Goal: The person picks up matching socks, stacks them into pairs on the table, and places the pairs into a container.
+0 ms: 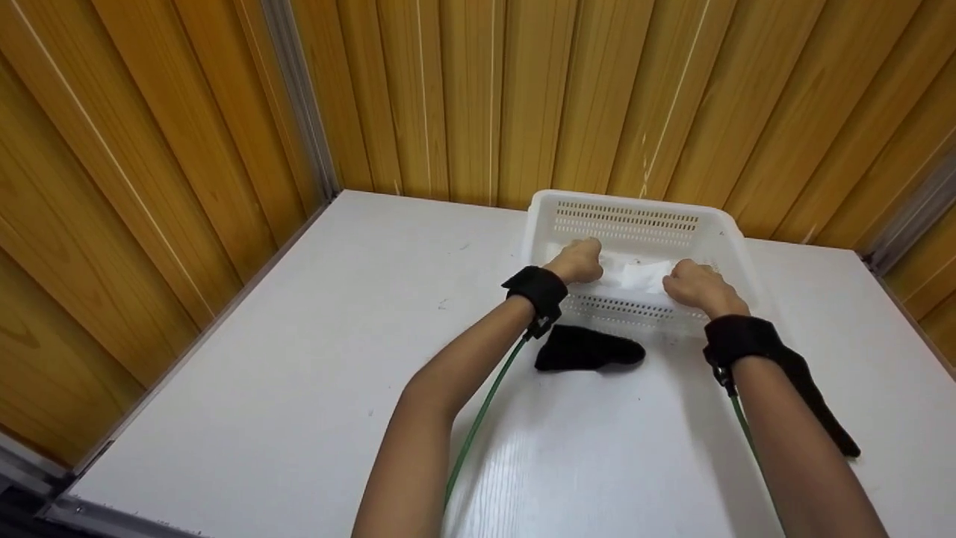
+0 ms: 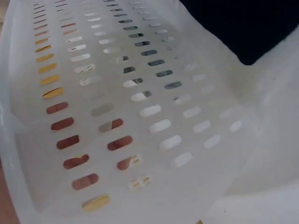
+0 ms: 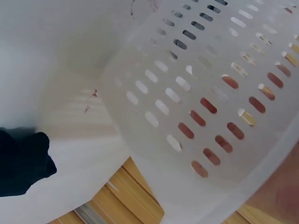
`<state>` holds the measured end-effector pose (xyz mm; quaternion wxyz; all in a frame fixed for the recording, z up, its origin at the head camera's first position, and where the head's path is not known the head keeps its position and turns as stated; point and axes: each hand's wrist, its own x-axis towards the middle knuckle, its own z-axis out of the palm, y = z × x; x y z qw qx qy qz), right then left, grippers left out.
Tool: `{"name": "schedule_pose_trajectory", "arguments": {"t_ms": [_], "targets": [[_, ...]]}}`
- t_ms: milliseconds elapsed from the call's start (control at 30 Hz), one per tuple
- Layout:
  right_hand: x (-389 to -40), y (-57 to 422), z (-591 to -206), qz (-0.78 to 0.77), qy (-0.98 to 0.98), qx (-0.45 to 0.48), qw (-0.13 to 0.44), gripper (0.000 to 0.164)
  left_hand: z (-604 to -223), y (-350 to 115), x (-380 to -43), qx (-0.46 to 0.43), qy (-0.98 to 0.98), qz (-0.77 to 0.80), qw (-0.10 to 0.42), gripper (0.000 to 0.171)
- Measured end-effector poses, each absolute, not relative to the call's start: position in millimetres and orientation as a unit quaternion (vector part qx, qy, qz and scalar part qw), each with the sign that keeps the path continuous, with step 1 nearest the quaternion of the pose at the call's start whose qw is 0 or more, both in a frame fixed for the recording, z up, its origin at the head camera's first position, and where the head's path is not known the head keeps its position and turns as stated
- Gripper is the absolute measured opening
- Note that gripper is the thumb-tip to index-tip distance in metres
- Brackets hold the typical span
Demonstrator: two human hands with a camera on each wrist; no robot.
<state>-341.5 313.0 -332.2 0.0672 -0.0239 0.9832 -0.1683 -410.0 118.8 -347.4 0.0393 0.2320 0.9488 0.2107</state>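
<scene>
A white plastic basket (image 1: 635, 200) with slotted sides stands at the back of the table. Both hands reach over its near wall, fingers curled. Inside, a piece of white cloth (image 1: 644, 276) stretches between them. My left hand (image 1: 579, 261) grips its left side and my right hand (image 1: 700, 286) its right side; the fingertips are hidden from the head camera. On the table before the basket lies a black sock (image 1: 586, 349), toe to the right. Both wrist views show mostly the basket's slotted wall (image 2: 154, 140), with skin glimpsed through the slots.
The white tabletop (image 1: 336, 336) extends left and in front of the basket. Wood-patterned panels (image 1: 463, 97) rise behind and at the sides. Each wrist wears a black strap (image 1: 539, 291) with a green cable (image 1: 478, 426) trailing toward me; the right strap's loose end hangs along the forearm.
</scene>
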Motion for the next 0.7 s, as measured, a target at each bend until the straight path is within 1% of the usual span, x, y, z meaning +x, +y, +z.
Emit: {"name": "schedule_pose_trajectory", "arguments": {"t_ms": [67,167,233,333,400,500,600,700], "targets": [[-343.5,311.9,-333.2,-0.169,0.982,-0.015,0.080,0.029,-349.3,118.8,-410.9,0.222,0.954,0.197,0.039,0.018],[-345.5,313.7,-334.2,-0.172,0.980,-0.014,0.101,0.049,-350.8,118.6,-410.7,0.208,0.957,0.193,0.052,0.020],[-346.4,315.8,-335.1,-0.170,0.979,-0.016,0.111,0.058,-350.8,118.7,-409.9,0.202,0.958,0.195,0.065,0.018],[-344.6,319.5,-335.2,-0.169,0.979,-0.015,0.114,0.064,-349.8,121.9,-407.7,0.187,0.960,0.194,0.076,0.014],[-343.8,319.8,-335.6,-0.170,0.980,-0.013,0.106,0.064,-348.6,123.8,-406.2,0.175,0.963,0.189,0.076,0.010],[-340.6,319.1,-336.0,-0.175,0.983,-0.012,0.060,0.063,-346.0,125.3,-403.5,0.174,0.964,0.194,0.057,0.008],[-332.3,316.1,-338.0,-0.165,0.986,-0.009,-0.023,0.059,-342.5,123.9,-395.7,0.211,0.953,0.217,0.023,0.014],[-315.7,308.9,-339.6,-0.157,0.981,-0.013,-0.111,0.057,-339.3,120.3,-377.8,0.259,0.934,0.243,-0.027,0.021]]}}
